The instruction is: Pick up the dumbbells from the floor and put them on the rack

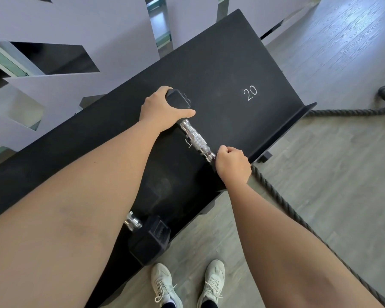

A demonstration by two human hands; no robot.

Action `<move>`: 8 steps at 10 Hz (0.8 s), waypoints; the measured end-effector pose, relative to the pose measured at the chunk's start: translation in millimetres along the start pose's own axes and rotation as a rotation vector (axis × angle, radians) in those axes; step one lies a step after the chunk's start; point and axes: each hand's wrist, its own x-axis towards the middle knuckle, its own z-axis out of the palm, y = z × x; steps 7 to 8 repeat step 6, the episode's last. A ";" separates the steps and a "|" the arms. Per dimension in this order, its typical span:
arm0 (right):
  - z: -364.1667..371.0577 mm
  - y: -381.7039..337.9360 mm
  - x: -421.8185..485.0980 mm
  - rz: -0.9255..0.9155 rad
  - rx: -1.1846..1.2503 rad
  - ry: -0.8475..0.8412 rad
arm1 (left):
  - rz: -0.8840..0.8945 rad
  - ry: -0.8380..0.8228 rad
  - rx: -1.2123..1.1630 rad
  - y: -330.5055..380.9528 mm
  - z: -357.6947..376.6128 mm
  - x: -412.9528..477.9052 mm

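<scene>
Rack (220, 63): black sloped shelf, runs lower left to upper right of frame; chalk "20" (250, 92) right of centre.

Lower centre: 2nd dumbbell (149, 236) already on rack, mostly hidden behind left forearm; one black hex head + bit of chrome handle visible.

Centre: left hand (162, 110), grip wrapped over far hex head of the dumbbell (195, 137), thumb along its near edge. Chrome knurled handle runs diagonally down-right from there, lying on/just above the shelf; contact can't be told. A chalk "1" sits just beside the handle.

Right of centre: right hand (232, 163), grip curled shut over the near end by the rack's front lip; near head hidden under it.

Step, my read: seating this db into its slot. Do it well: lower both ends together, keep fingers out from under the heads, let near head settle against front lip before releasing.

Right edge: thick rope (282, 203) on wood floor (342, 152), near feet; trip risk stepping back.
</scene>
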 end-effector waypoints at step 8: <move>-29.8 -21.7 -6.0 -0.073 0.100 -0.245 | -0.063 -0.033 -0.087 4.6 -24.8 -23.7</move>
